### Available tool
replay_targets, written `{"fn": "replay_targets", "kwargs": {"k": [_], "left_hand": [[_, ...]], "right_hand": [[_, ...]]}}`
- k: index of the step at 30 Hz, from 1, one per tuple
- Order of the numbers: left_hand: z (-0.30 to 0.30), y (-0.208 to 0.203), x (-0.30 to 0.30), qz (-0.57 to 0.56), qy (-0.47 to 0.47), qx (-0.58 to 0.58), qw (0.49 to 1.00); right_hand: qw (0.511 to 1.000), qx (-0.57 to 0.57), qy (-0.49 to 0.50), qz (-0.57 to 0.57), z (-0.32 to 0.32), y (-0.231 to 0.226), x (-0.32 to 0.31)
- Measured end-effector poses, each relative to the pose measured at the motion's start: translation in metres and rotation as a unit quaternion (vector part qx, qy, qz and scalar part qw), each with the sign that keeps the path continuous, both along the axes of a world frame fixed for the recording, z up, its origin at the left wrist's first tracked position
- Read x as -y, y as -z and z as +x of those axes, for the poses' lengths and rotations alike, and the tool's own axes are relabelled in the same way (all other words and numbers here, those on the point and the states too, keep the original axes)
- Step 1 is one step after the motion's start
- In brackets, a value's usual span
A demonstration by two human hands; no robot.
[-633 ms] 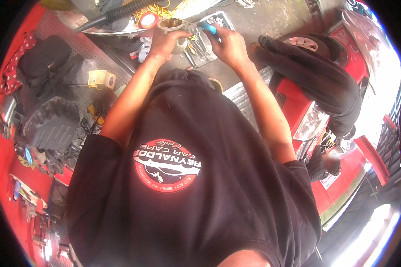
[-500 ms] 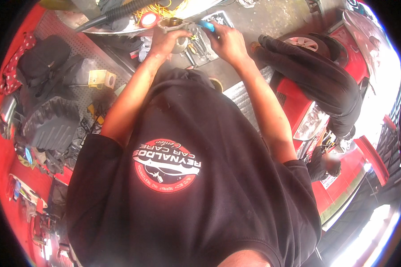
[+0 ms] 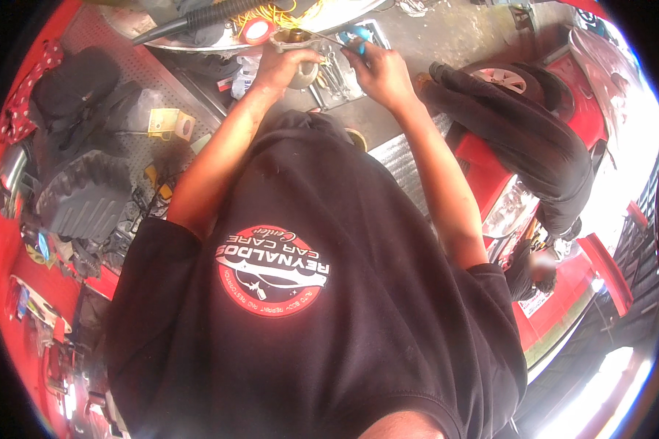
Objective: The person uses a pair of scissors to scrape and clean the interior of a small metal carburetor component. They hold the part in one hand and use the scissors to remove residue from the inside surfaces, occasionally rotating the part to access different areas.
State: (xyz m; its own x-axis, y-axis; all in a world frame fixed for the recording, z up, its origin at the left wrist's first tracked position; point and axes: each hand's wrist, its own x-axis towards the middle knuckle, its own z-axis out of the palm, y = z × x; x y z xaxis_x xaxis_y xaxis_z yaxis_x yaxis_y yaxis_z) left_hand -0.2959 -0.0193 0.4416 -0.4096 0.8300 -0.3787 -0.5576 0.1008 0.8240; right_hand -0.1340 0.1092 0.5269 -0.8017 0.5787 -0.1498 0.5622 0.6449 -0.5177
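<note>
My left hand (image 3: 280,72) is closed around a grey metal housing (image 3: 302,75) with a flange on top. A round, brass-coloured piece (image 3: 295,35) sits in its top opening. My right hand (image 3: 385,73) grips a blue-handled tool (image 3: 354,34), held just right of the housing. A thin shaft seems to run from the handle toward the flange, but whether its tip touches cannot be made out. Beneath and between my hands, several metal hand tools (image 3: 334,79) lie in a tray (image 3: 375,38).
A black corrugated hose (image 3: 205,17), yellow cord (image 3: 285,13) and red-rimmed round item (image 3: 258,31) lie beyond my left hand. At left are a perforated bench (image 3: 128,62), yellow box (image 3: 170,124) and black pan (image 3: 88,194). To the right, a person in dark clothes (image 3: 527,132) bends by a red car (image 3: 483,164).
My right hand has drawn slightly right and down, and the blue handle has shifted away from the housing. A thin shaft now shows between them. My left hand keeps its hold, slightly lower.
</note>
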Motion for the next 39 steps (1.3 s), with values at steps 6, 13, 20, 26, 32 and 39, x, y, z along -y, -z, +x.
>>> {"fn": "replay_targets", "kwargs": {"k": [6,13,20,26,32,39], "left_hand": [[-0.005,-0.006,0.002,0.005,0.024,0.019,1.000],[-0.001,0.008,0.000,-0.007,0.008,0.106,0.994],[-0.002,0.008,0.001,-0.009,0.022,0.120,0.992],[-0.001,0.006,0.000,-0.016,0.018,0.141,0.990],[-0.004,0.003,0.003,0.010,0.007,0.069,0.998],[-0.011,0.051,0.006,-0.111,0.103,0.011,0.988]], "right_hand": [[0.994,-0.002,0.038,-0.106,0.003,0.001,0.000],[0.973,-0.053,0.111,-0.196,-0.002,0.000,0.020],[0.994,-0.010,0.099,-0.038,-0.007,-0.010,0.032],[0.994,0.065,0.046,0.073,-0.014,-0.005,0.023],[0.995,-0.001,0.099,-0.031,-0.009,-0.007,0.035],[0.996,0.002,0.090,0.013,-0.005,0.013,0.022]]}}
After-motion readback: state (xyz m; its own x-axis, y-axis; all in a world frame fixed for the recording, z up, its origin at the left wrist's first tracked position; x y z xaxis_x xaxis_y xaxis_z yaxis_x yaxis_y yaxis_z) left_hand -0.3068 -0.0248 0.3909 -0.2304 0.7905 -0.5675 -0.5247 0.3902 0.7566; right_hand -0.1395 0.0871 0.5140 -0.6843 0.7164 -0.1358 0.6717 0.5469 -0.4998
